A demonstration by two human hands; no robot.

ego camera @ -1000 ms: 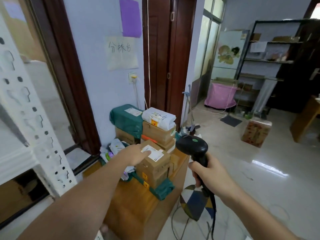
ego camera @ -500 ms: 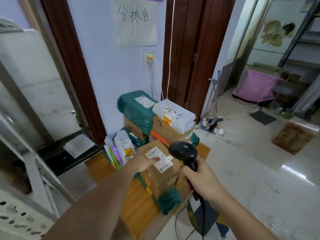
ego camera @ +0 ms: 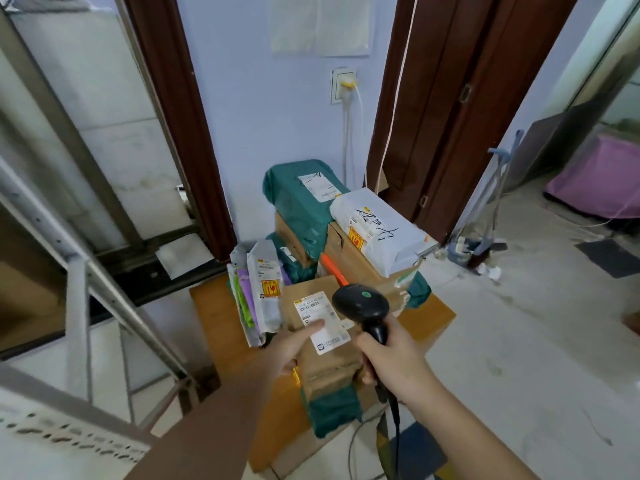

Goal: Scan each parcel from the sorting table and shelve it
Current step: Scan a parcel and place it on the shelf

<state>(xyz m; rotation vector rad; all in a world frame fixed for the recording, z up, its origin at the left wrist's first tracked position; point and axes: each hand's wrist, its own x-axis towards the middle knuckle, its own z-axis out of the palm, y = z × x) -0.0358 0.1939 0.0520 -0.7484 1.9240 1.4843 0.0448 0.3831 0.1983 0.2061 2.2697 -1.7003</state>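
On the sorting table [ego camera: 221,306] my left hand [ego camera: 291,351] grips the cardboard parcel [ego camera: 322,344], thumb covering its label [ego camera: 320,322]; my right hand [ego camera: 391,365] clenches the scanner [ego camera: 363,306], which may misread

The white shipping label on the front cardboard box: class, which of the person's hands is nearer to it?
Left. The left hand grips the cardboard box, thumb pressing the shipping label. The right hand holds the barcode scanner just right of the label.
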